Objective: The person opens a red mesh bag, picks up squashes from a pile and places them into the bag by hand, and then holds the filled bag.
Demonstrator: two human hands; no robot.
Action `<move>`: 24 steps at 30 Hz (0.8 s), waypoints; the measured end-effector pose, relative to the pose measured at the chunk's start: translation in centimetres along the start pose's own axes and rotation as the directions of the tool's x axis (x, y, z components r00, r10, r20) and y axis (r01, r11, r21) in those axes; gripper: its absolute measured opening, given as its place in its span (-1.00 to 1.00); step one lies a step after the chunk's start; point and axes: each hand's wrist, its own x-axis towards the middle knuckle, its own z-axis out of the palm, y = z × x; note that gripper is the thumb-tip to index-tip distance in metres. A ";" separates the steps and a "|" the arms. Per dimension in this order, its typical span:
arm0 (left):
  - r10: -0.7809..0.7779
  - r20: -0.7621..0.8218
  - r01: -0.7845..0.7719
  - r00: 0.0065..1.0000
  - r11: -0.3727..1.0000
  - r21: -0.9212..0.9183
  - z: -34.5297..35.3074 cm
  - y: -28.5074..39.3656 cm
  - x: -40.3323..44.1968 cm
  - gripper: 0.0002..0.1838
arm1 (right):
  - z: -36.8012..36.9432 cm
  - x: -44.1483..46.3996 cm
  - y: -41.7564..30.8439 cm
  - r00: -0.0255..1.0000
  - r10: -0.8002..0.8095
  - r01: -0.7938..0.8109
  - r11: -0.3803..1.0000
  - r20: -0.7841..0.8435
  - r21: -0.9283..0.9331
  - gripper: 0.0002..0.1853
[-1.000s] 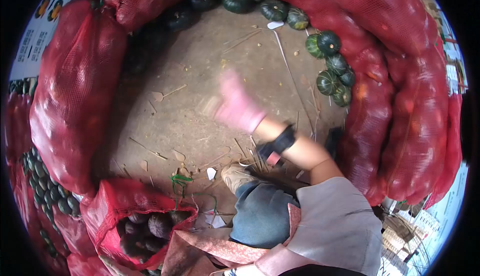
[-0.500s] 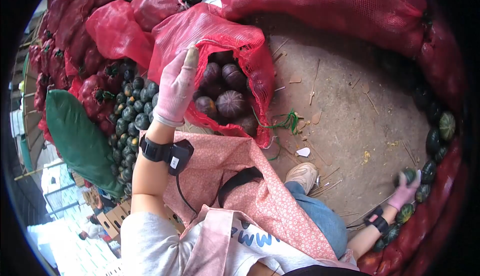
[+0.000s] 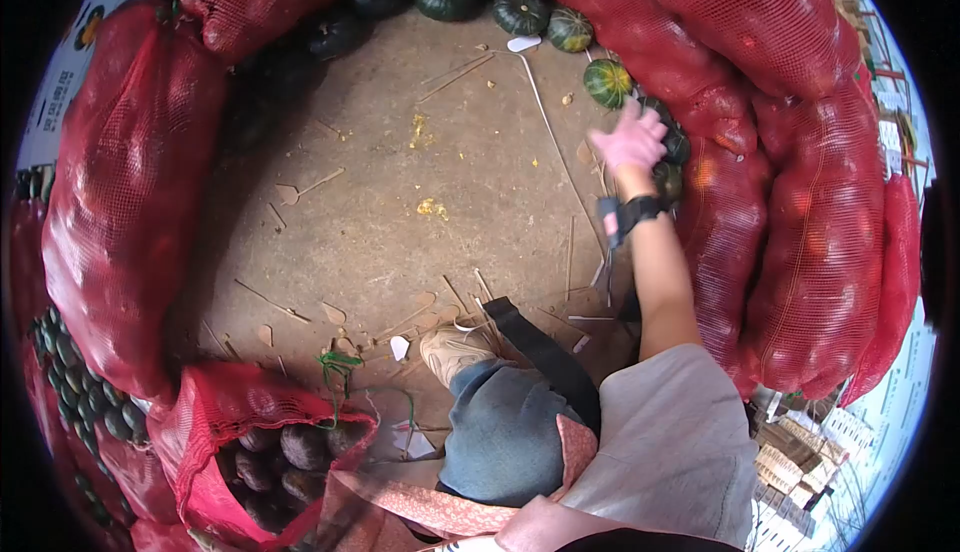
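Observation:
My right hand (image 3: 631, 140), in a pink glove, has its fingers spread and somewhat blurred, with nothing seen in its grasp. Just beyond the fingertips lies a striped green pumpkin (image 3: 608, 83). Darker pumpkins (image 3: 676, 144) sit beside and partly behind the hand, against a full red mesh sack (image 3: 722, 242). At the lower left, an open red mesh sack (image 3: 195, 452) holds several dark pumpkins (image 3: 303, 447). My left hand is out of the picture.
More green pumpkins (image 3: 520, 14) line the far edge of the concrete floor (image 3: 400, 222). A full mesh sack (image 3: 120, 202) stands on the left. Dry stalks, green twine (image 3: 340, 362) and a long thin rod (image 3: 550, 117) lie on the floor.
The view has swung right, so the open sack now sits lower left and my left hand has left the picture. My right hand, earlier at a small green pumpkin, now shows spread fingers.

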 end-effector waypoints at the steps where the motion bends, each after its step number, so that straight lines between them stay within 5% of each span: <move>1: 0.000 -0.003 0.000 1.000 1.000 -0.001 0.0 0.2 0.0 -0.57 | -0.1 2.0 1.9 0.981 0.156 -0.145 0.985 0.115 -0.096 -0.03; 3: 0.000 -0.016 0.000 1.000 1.000 -0.005 0.1 0.4 0.0 -0.57 | 5.1 5.6 6.6 0.925 0.277 -0.304 0.950 0.259 0.072 -0.03; 6: -0.005 -0.034 0.005 0.999 1.000 0.002 0.4 0.4 -0.2 -0.58 | 4.2 4.0 5.0 0.941 0.279 -0.304 0.945 0.189 0.120 -0.07; 8: -0.001 -0.035 0.001 0.999 1.000 0.010 0.4 0.6 -0.1 -0.58 | 3.7 2.3 2.7 0.987 0.120 -0.133 0.983 0.109 0.130 -0.13; 9: -0.002 -0.041 0.003 0.999 1.000 0.018 0.5 0.6 -0.2 -0.58 | 3.3 -0.4 1.1 0.995 -0.033 -0.001 0.938 0.091 0.346 -0.22; 11: -0.003 -0.045 0.004 0.999 0.999 0.034 0.4 0.7 -0.3 -0.58 | 2.5 -6.8 -3.3 0.833 -0.551 0.368 0.489 -0.048 0.791 -0.34; 12: 0.006 -0.046 -0.004 0.999 0.999 0.042 0.6 0.7 -0.2 -0.59 | 0.2 -11.1 -6.3 0.715 -0.690 0.251 0.401 0.111 0.881 -0.32; 13: 0.011 -0.045 -0.009 0.999 0.999 0.045 0.7 0.7 -0.2 -0.59 | 1.1 -14.9 -8.1 0.514 -0.856 0.548 0.276 -0.058 0.790 -0.21; 15: 0.015 -0.048 -0.012 0.999 0.998 0.064 0.3 0.5 -0.2 -0.59 | 0.3 -18.2 -9.6 0.185 -0.891 0.503 -0.277 -0.415 0.818 -0.27; 16: 0.025 -0.055 -0.021 0.998 0.997 0.069 0.0 0.4 -0.2 -0.59 | 2.1 -18.3 -10.0 0.133 -0.838 0.606 -0.354 -0.530 0.713 -0.33; 17: 0.043 -0.052 -0.038 0.998 0.995 0.094 -0.7 0.3 -0.1 -0.59 | 3.6 -16.4 -9.5 0.195 -0.857 0.736 -0.194 -0.477 0.649 -0.34; 19: 0.061 -0.087 -0.045 0.994 0.983 0.175 -3.8 -0.2 -1.2 -0.59 | 1.5 -9.9 -6.5 0.560 -0.759 0.798 0.386 -0.333 0.462 -0.36; 22: 0.270 -0.015 -0.204 0.963 0.765 0.611 -8.7 -0.2 -2.9 -0.59 | -0.1 2.0 0.0 0.892 -0.360 0.419 0.885 -0.272 0.202 -0.37; 24: 0.310 0.099 -0.255 0.945 0.513 0.820 -10.2 -1.3 -3.4 -0.59 | 2.3 10.6 6.8 0.994 -0.104 0.092 0.940 0.021 0.329 -0.37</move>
